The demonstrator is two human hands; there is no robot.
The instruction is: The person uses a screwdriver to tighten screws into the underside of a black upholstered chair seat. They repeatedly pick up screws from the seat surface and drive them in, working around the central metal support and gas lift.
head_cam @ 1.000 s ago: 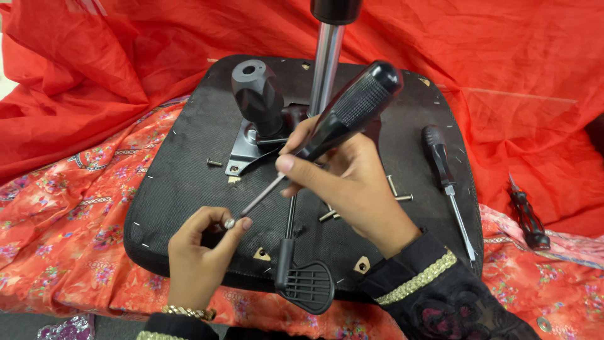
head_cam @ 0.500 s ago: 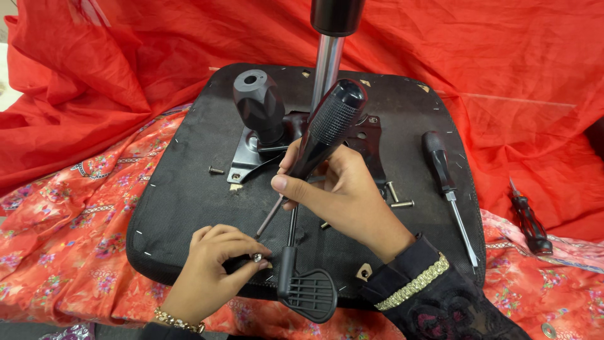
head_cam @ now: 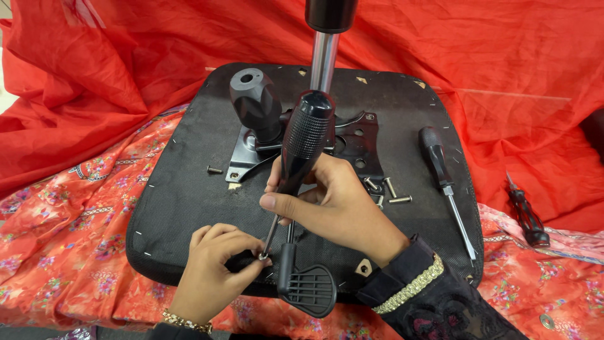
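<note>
An upturned black chair seat [head_cam: 189,201] lies on red cloth, with a metal mechanism plate [head_cam: 352,141] and a chrome gas column [head_cam: 323,53] rising from it. My right hand [head_cam: 333,204] grips a large black-handled screwdriver [head_cam: 305,141], held nearly upright with its tip down at the seat's near edge. My left hand [head_cam: 217,267] pinches a small screw [head_cam: 262,255] at that tip. A black lever paddle [head_cam: 308,289] lies just right of my left hand.
A second screwdriver [head_cam: 443,179] rests on the seat's right side, a third tool [head_cam: 527,217] on the cloth beyond. Loose screws [head_cam: 390,192] lie near the plate, one [head_cam: 214,169] to its left. A black knob [head_cam: 255,104] stands on the mechanism.
The screwdriver has swung from slanted to nearly upright. Both hands moved toward the seat's near edge, and my left hand now holds the screw at the tip beside the paddle.
</note>
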